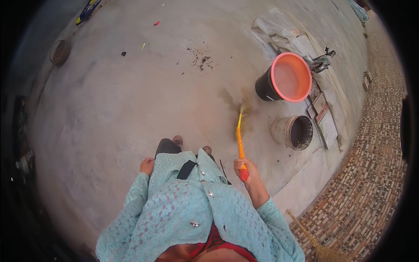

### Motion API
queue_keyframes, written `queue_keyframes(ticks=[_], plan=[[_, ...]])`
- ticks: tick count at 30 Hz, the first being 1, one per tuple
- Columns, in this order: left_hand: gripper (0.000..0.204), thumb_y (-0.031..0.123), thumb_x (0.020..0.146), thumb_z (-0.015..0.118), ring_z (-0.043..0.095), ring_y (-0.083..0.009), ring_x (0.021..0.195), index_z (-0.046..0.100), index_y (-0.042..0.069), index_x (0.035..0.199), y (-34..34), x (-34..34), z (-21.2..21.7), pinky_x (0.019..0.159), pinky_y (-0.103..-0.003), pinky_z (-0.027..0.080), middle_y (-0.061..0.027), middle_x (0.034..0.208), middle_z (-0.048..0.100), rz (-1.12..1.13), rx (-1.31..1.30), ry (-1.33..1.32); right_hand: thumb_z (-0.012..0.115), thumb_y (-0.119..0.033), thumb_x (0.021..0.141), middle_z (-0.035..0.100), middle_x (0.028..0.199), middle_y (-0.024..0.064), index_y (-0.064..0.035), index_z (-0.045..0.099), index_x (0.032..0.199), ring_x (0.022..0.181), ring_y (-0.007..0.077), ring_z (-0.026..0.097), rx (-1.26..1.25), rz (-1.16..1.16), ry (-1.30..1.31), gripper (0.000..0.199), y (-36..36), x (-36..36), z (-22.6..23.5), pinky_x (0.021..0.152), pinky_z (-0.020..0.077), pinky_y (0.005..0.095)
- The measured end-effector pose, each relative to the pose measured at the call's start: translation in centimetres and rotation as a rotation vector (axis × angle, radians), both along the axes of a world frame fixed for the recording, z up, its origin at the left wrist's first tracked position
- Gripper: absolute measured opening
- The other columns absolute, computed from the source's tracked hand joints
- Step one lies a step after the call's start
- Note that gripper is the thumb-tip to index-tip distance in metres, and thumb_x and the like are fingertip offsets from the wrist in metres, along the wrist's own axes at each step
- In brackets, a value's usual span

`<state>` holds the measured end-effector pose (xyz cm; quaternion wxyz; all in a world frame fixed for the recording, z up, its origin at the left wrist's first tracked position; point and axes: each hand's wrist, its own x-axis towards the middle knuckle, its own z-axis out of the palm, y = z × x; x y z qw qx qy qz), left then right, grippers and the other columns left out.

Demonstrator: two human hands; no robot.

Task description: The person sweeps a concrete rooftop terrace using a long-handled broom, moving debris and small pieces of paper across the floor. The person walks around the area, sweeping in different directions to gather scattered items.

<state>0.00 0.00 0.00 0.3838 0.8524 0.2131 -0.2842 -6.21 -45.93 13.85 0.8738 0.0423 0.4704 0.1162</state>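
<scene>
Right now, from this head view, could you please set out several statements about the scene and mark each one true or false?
1. The right grip holds a yellow-and-orange-handled broom. True.
2. The left grip is also on that handle. False: it is apart from the broom, beside the person's body.
3. Dark debris lies on the grey floor beyond the broom. True.
4. The pink-rimmed tub stands left of the broom. False: it is on the broom's right.
5. The straw broom is in the picture's upper left. False: it is at the lower right.
6. The dirty bucket is nearer the person than the tub. True.
</scene>
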Motion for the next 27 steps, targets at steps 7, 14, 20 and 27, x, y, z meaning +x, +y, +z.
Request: queue_keyframes(ticks=[7, 14, 20, 27], plan=[[0.022, 0.016, 0.072, 0.056, 0.057, -0.0179, 0.077, 0.059, 0.002, 0.088, 0.8, 2.9, -1.5, 0.072, -0.029, 0.045, -0.0108, 0.083, 0.061, 0.02, -0.002, -0.038, 0.041, 0.004, 0.07, 0.039, 0.062, 0.0039, 0.0019, 0.034, 0.077, 0.045, 0.0079, 0.041, 0.388, -0.116, -0.25, 0.01, 6.0, 17.0, -2.2, 0.043, 0.0419, 0.0187], [0.022, 0.016, 0.072, 0.056, 0.057, -0.0187, 0.078, 0.059, 0.001, 0.088, 0.8, 10.5, -5.6, 0.071, -0.028, 0.044, -0.0106, 0.083, 0.061, 0.27, -0.204, 0.024, 0.04, 0.004, 0.071, 0.037, 0.068, 0.0055, 0.0024, 0.033, 0.08, 0.046, 0.0083, 0.042, 0.373, -0.254, -0.342, 0.012, 6.3, 29.2, -0.7, 0.04, 0.0418, 0.0202], [0.025, 0.023, 0.071, 0.055, 0.058, -0.0236, 0.076, 0.059, 0.003, 0.085, 1.5, 13.9, -7.4, 0.071, -0.034, 0.045, -0.011, 0.081, 0.061, 0.167, -0.125, 0.057, 0.041, 0.005, 0.072, 0.038, 0.063, 0.0026, 0.0034, 0.035, 0.083, 0.045, 0.0066, 0.039, -0.094, -0.085, -0.28, 0.012, 5.5, 29.3, 6.6, 0.041, 0.0377, 0.0184], [0.025, 0.025, 0.071, 0.052, 0.057, -0.0302, 0.079, 0.058, 0.003, 0.082, 0.0, 20.0, -8.5, 0.071, -0.039, 0.044, -0.014, 0.081, 0.06, 0.052, -0.011, 0.043, 0.041, 0.007, 0.072, 0.038, 0.062, 0.0043, 0.0027, 0.037, 0.077, 0.048, 0.0081, 0.039, -0.024, -0.134, -0.109, 0.008, 2.3, 31.1, 6.1, 0.043, 0.0388, 0.0181]])
